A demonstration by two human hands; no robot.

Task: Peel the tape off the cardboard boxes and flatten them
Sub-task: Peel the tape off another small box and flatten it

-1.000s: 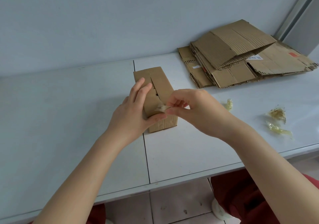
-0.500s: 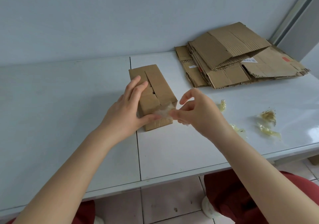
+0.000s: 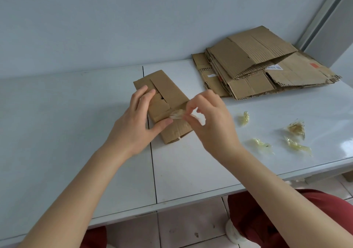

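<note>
Tape [image 3: 176,115] was coming away from the near end of the box [image 3: 168,94], a clear crumpled strip stretched between the cardboard and the right hand [image 3: 212,125], which pinched it between thumb and fingertips. The box lay on its side on the white table [image 3: 76,114], just in front of the person, its top flaps closed but no longer sealed. The left hand [image 3: 137,121] lay over it with fingers fairly straight along the top and the thumb pressed down beside the spot where the strip was lifting. I took that to be for bracing, so the pull would strip the tape rather than drag the light box along.

Four yellowish scraps [image 3: 295,129] of balled-up tape sat on the table to the right, well apart from the box, probably dropped there to keep the sticky bits off the work. Further back on the right lay a stack [image 3: 257,72] of flattened boxes.

As for writing, a white label [image 3: 274,67] on the stack carried print too small to read, with a red patch [image 3: 314,65] near it. I could read nothing on the box.
</note>
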